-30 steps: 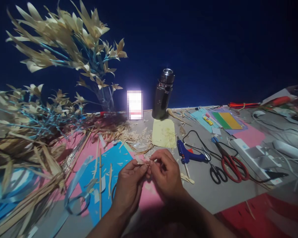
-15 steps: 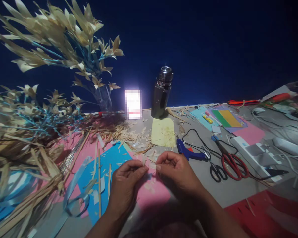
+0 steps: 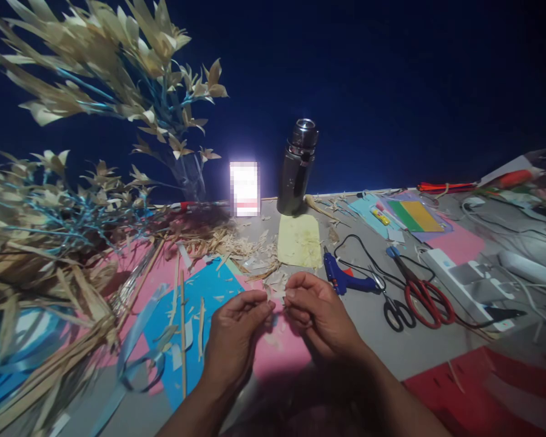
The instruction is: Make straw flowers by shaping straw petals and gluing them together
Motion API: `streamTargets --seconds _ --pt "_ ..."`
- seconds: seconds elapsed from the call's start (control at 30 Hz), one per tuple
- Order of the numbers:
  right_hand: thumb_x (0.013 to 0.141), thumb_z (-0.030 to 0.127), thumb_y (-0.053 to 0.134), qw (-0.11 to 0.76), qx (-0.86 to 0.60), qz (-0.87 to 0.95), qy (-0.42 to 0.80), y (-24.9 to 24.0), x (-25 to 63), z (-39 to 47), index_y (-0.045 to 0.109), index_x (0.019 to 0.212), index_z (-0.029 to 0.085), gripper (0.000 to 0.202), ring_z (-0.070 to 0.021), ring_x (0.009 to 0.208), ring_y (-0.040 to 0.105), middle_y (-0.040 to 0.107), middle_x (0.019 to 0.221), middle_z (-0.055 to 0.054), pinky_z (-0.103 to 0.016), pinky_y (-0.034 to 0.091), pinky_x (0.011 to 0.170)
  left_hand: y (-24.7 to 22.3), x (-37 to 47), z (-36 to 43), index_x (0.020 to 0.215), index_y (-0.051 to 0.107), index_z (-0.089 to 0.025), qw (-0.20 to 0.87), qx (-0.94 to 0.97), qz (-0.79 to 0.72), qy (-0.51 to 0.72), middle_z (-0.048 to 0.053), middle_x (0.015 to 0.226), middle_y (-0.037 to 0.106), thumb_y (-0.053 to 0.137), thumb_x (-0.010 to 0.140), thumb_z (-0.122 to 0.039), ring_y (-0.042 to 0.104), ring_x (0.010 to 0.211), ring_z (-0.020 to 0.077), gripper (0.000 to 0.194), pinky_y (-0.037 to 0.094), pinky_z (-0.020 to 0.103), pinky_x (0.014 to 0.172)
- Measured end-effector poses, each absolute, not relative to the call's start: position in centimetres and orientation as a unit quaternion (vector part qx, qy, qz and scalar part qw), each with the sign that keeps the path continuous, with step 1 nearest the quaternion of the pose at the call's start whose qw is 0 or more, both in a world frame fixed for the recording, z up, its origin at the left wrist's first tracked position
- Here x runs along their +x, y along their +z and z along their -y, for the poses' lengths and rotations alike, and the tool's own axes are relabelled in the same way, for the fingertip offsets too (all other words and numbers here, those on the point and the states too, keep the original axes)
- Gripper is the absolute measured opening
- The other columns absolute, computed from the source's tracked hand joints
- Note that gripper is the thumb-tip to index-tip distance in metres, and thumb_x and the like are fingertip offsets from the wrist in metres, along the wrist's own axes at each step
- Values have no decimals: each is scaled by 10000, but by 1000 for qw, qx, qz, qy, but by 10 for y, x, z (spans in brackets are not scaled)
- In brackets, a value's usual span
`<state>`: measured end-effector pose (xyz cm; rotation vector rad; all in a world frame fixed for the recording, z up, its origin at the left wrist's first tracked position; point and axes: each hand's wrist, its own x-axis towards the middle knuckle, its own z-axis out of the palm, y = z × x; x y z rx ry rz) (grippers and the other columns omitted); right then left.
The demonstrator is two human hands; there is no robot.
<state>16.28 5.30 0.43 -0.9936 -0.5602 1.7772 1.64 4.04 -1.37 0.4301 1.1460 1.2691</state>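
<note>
Over the pink sheet point(image 3: 279, 358), my left hand point(image 3: 234, 331) is pinched closed on a small pale piece of dried husk point(image 3: 268, 293) that pokes up from the fingertips. My right hand point(image 3: 321, 312) faces it a short gap away, thumb and forefinger pressed together. A pale scrap shows at the right fingertips, but I cannot make out whether they hold it or it lies behind. Husk shavings point(image 3: 255, 246) are scattered just beyond both hands. The yellow square point(image 3: 299, 240), dotted with crumbs, lies past the right hand, and a blue glue gun point(image 3: 346, 276) lies to its right.
Small scissors point(image 3: 398, 315), red-handled scissors point(image 3: 430, 300) and a white power strip point(image 3: 457, 285) lie right. A dark flask point(image 3: 295, 170) stands at the back beside a glowing screen point(image 3: 244, 188). Husk flowers point(image 3: 177, 145), blue ribbon point(image 3: 130, 367) and husk strips point(image 3: 73, 364) fill the left.
My right hand has turned slightly, its lower fingers now showing curled beneath the pinch. The left hand has shifted slightly right, still pinching the pale piece. The view has tilted a little.
</note>
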Motion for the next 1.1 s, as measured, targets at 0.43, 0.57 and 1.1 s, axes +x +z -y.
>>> streamTargets --seconds 0.43,0.57,1.1 --pt "646 372 896 486 -414 259 725 3 155 -50 700 808 151 336 -30 388 327 583 506 52 -183 161 402 -27 13 -38 793 766 -156 640 200 -488 559 14 580 714 938 607 -253 654 558 152 271 539 260 596" --pt "645 328 909 482 -421 275 718 -1 156 -48 744 834 139 315 -50 410 419 630 523 24 -186 203 413 -27 13 -38 793 771 -158 640 193 -483 565 15 602 727 948 596 -241 659 561 145 278 545 251 597" --pt "805 210 706 540 -514 549 379 1 158 -49 736 775 203 43 -141 652 598 703 793 -24 -253 453 576 -17 18 -38 747 757 -133 681 145 -459 552 23 602 722 959 543 -209 609 501 115 297 497 228 514"
